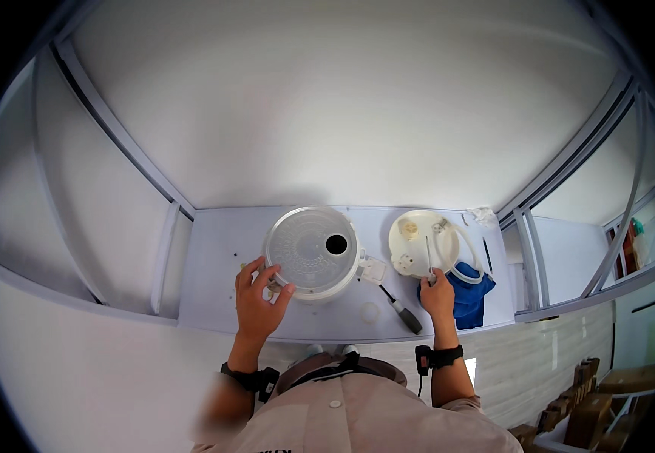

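A round, pale appliance body (310, 253) with a ridged grey metal base and a black round hole stands on the table. My left hand (258, 300) is at its near left edge, with fingers spread and fingertips at the rim. In my right hand (438, 294) is a thin screwdriver (429, 255), its metal shaft pointing away from me over a round cream plastic cover (404, 247). Small fittings sit inside that cover. Most of the screwdriver's handle is hidden by my fingers.
A second screwdriver (406, 315) with a dark grey handle lies between my hands. Beside my right hand are a blue cloth (471, 297) and a looped white hose (481, 260). A dark, slim rod (487, 255) lies farther right. Framed walls enclose the table's back and sides.
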A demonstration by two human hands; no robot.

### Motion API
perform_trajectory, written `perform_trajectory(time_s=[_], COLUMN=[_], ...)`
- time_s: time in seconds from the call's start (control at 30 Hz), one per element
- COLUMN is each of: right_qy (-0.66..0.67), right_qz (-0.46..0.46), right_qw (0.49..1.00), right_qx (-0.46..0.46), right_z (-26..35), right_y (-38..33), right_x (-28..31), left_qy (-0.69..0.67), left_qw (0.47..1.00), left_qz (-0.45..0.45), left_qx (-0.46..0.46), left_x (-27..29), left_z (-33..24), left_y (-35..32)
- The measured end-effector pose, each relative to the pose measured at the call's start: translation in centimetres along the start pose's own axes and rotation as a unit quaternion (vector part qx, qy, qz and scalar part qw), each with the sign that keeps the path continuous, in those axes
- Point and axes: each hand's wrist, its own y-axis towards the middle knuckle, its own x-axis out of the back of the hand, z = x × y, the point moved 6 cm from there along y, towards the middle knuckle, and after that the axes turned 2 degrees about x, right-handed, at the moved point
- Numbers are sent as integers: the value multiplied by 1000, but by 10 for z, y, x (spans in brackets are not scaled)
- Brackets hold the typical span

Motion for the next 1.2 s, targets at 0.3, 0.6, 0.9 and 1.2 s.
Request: perform_trajectory(time_s=[0.3, 0.6, 0.9, 1.2], right_qy=[-15, 73, 103, 194], right_qz=[18, 17, -7, -10], right_qw=[999, 997, 994, 981], right_qx=[27, 33, 29, 25], right_z=[-16, -5, -13, -41], right_y=[7, 6, -2, 5], right_x=[-10, -2, -5, -27], left_qy=[-44, -90, -86, -90], left_qw=[999, 993, 996, 996], left_qz=[15, 72, 19, 12], left_qx=[7, -1, -15, 10], left_x=[-3, -7, -10, -7], left_z=[10, 3, 7, 16], left_y=[3, 10, 6, 15])
